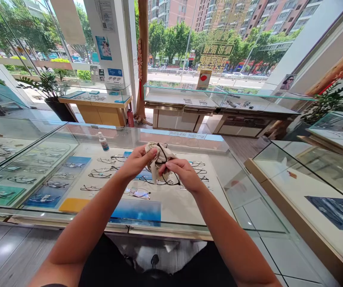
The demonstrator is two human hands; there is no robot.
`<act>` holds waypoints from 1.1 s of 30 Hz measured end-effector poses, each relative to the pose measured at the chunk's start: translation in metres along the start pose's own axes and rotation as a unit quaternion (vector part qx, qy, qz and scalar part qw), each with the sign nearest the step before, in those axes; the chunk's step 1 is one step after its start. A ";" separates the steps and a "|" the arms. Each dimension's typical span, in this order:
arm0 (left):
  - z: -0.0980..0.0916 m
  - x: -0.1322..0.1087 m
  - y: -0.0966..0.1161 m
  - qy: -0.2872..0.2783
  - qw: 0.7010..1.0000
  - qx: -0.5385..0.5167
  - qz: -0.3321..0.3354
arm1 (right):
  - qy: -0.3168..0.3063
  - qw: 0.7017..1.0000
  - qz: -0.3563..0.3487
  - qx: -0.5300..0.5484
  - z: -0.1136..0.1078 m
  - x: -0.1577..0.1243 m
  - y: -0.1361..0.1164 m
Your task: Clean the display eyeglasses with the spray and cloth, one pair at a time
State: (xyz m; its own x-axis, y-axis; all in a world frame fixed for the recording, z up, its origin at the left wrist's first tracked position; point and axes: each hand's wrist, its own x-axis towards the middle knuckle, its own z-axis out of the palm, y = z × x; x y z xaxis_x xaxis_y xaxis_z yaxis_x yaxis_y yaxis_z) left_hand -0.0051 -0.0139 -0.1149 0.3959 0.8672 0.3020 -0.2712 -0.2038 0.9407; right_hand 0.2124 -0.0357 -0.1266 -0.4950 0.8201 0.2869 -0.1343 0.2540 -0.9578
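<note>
The left hand [135,161] and right hand [183,173] pinch a beige cloth [159,159] wrapped partly around black glasses [173,179] above a glass case [189,137], with other glasses [105,172] lying untouched inside.

Glass display counters [186,93] before tall street-facing windows [171,48]
</note>
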 end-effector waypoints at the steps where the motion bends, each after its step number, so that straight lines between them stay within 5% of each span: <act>1: -0.003 0.000 0.003 -0.032 0.999 -0.006 -0.010 | 0.004 1.000 0.002 0.006 -0.001 0.000 0.000; 4: 0.000 0.000 0.007 -0.064 0.998 -0.014 0.010 | 0.012 1.000 0.005 0.019 -0.003 0.001 0.003; 11: 0.010 0.001 -0.009 0.038 0.999 -0.016 0.031 | 0.003 1.000 -0.002 0.001 0.003 -0.001 0.002; 18: 0.003 -0.001 0.007 -0.055 0.997 -0.052 -0.017 | 0.012 1.000 -0.001 0.019 -0.003 0.001 0.004; 26: 0.028 0.000 -0.014 0.084 0.994 -0.073 0.004 | 0.001 1.000 -0.006 -0.010 0.008 0.001 0.006; 33: 0.017 0.004 -0.004 0.081 0.984 -0.155 -0.020 | 0.049 0.998 -0.025 -0.003 -0.006 -0.002 0.000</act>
State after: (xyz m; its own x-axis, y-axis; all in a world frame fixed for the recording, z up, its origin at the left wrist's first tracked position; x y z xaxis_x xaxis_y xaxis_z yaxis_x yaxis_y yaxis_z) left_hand 0.0126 -0.0169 -0.1146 0.2741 0.9377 0.2137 -0.5223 -0.0414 0.8517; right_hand 0.2189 -0.0339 -0.1266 -0.4009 0.8529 0.3345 -0.1516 0.2983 -0.9424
